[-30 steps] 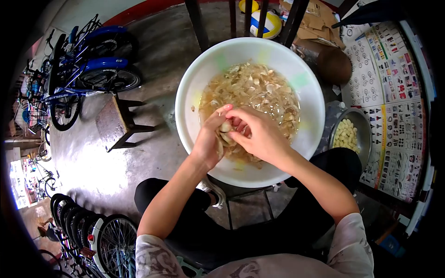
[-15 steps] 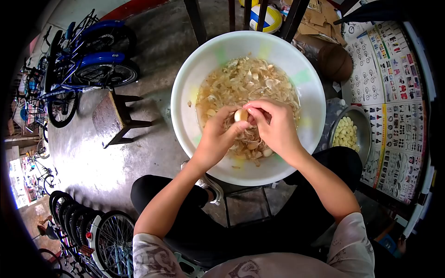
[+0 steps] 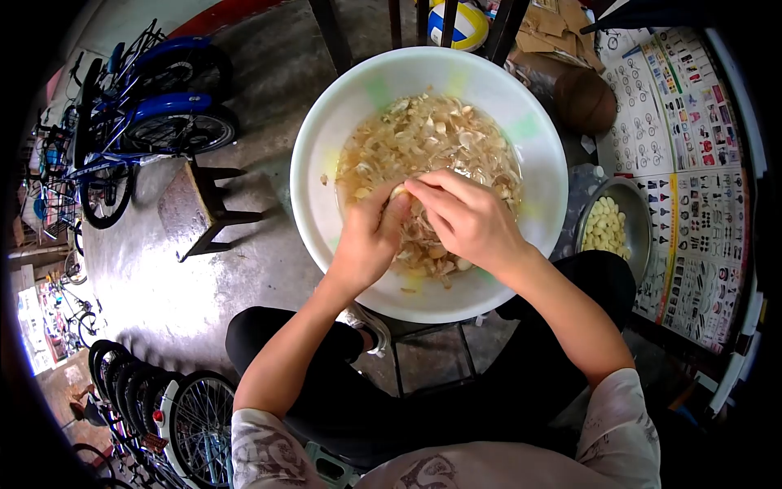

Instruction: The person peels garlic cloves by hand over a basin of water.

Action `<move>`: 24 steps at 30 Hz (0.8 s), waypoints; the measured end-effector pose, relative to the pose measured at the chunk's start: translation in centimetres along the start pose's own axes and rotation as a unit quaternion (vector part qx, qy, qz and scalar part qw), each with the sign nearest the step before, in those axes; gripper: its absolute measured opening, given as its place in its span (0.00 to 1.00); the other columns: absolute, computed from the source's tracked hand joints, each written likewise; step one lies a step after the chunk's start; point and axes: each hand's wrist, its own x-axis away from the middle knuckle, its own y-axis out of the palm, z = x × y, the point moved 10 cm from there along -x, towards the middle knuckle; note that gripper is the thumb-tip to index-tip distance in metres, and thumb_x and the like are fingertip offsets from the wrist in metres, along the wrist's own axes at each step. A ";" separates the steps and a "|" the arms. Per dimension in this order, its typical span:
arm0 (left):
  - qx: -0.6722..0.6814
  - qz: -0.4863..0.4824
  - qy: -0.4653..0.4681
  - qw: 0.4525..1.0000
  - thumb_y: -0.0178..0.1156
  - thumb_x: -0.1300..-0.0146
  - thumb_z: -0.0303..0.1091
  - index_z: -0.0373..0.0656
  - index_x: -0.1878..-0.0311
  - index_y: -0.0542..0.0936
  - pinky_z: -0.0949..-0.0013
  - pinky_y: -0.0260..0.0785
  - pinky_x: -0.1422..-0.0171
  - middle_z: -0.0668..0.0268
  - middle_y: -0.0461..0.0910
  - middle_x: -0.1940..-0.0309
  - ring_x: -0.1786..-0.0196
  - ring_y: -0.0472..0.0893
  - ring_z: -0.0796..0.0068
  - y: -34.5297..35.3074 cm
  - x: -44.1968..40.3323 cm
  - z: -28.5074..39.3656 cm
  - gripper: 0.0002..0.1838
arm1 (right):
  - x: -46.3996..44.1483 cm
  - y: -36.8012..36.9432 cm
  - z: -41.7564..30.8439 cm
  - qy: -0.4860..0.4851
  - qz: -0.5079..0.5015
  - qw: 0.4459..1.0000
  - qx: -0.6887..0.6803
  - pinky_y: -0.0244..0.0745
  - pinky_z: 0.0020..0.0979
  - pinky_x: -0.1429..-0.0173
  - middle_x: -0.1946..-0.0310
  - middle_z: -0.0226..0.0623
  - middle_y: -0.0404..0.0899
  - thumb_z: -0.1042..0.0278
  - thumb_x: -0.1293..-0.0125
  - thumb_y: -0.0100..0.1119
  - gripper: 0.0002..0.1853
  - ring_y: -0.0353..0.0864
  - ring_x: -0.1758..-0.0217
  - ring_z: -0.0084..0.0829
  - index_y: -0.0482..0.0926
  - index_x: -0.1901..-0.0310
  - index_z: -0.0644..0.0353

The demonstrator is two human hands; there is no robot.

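Through the head camera I find both hands raised over the near half of a white plastic basin (image 3: 308,163), fingertips meeting. The left hand (image 3: 366,244) pinches a pale garlic clove (image 3: 398,191) between thumb and fingers; only a small part of the clove shows. The right hand (image 3: 476,220) has its fingers bent, the tips at the clove; I cannot tell whether they grip it or merely press on it, as its thumb is hidden from me.

I judge the left to be steadying the clove and the right to be working its surface. The position above the basin appears deliberate: anything loosened would drop into the cloudy water, where papery skins (image 3: 432,130) float.

The basin stands directly in front of the seated person, in easy reach of both forearms; what supports it I cannot establish. Beside the right knee I note a metal bowl (image 3: 642,220) with peeled cloves (image 3: 604,228), set apart from the basin, presumably to keep clean pieces away from the skins. Beyond the basin's far rim, dark bars stand before a volleyball (image 3: 463,28); a wooden stool (image 3: 183,212) is well apart at left
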 end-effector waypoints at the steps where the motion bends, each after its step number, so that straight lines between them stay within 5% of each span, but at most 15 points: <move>1: 0.000 -0.001 0.000 1.000 0.51 0.23 0.34 0.34 0.41 0.77 0.75 0.68 0.60 0.68 0.79 0.66 0.64 0.75 0.81 0.1 0.0 -0.3 0.15 | 0.0 -0.1 -0.2 -0.004 0.013 1.000 -0.009 0.82 0.35 0.60 0.62 0.38 0.79 0.79 0.43 0.64 0.17 0.84 0.64 0.39 0.81 0.50 0.67; 6: -0.043 -0.026 0.011 0.999 0.52 0.24 0.32 0.32 0.42 0.77 0.71 0.71 0.50 0.63 0.82 0.62 0.59 0.77 0.76 0.3 -0.1 -0.3 0.15 | 0.3 1.0 0.6 0.009 -0.012 0.999 -0.043 0.81 0.32 0.66 0.62 0.35 0.78 0.80 0.46 0.66 0.17 0.83 0.70 0.33 0.81 0.52 0.66; 24: -0.030 -0.066 0.033 0.997 0.54 0.26 0.27 0.32 0.45 0.78 0.71 0.71 0.52 0.63 0.82 0.63 0.59 0.77 0.77 0.0 0.4 0.8 0.12 | 0.3 0.8 -1.1 -0.080 -0.002 0.997 0.011 0.77 0.30 0.73 0.64 0.36 0.73 0.80 0.49 0.67 0.11 0.81 0.70 0.31 0.79 0.62 0.65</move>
